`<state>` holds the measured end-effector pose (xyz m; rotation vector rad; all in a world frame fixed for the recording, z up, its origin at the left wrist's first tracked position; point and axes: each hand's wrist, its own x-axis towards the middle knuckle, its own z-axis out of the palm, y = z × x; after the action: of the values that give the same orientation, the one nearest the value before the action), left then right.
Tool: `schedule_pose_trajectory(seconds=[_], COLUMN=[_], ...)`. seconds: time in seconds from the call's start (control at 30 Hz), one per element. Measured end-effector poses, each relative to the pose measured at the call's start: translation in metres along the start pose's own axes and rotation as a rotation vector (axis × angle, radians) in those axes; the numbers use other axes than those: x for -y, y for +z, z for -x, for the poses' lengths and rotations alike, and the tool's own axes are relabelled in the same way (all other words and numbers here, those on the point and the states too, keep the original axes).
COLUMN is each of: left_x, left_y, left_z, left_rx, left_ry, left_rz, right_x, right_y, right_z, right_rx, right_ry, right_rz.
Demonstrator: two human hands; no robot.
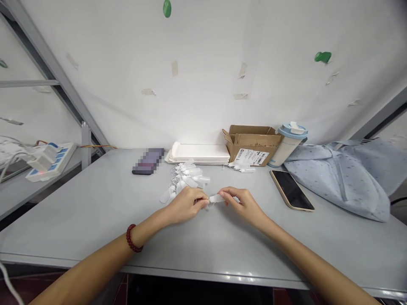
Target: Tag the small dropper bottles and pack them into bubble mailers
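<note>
In the head view, my right hand pinches one end of a small white translucent tube. My left hand is closed at the tube's other end, its thumb and fingertips pressed together; a thin white string or loop hangs just below. Exactly what the left fingertips grip there is too small to make out, but they meet the tube's tip. Just beyond my left hand lies a loose pile of similar white tubes with thin strings. A few more such tubes rest in front of the cardboard box.
Along the wall stand a stack of white flat packs, an open cardboard box and a blue-lidded cup. A phone and light blue cloth lie right; a blurred dark phone-like object and power strip are left.
</note>
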<state>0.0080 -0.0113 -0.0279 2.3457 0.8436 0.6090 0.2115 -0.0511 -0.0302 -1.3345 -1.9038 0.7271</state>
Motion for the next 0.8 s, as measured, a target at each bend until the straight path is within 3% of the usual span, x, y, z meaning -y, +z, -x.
schedule_pose_trajectory(seconds=[0.43, 0.8], left_x=[-0.001, 0.0], left_y=[-0.007, -0.007], left_z=[0.0, -0.001], left_rx=[-0.022, 0.009], left_ry=[0.017, 0.007], left_rz=[-0.067, -0.069], right_x=[0.005, 0.003], right_y=[-0.013, -0.011], right_z=[-0.003, -0.002], right_rx=[-0.044, -0.031], right_ry=[0.015, 0.036], right_rz=[-0.004, -0.014])
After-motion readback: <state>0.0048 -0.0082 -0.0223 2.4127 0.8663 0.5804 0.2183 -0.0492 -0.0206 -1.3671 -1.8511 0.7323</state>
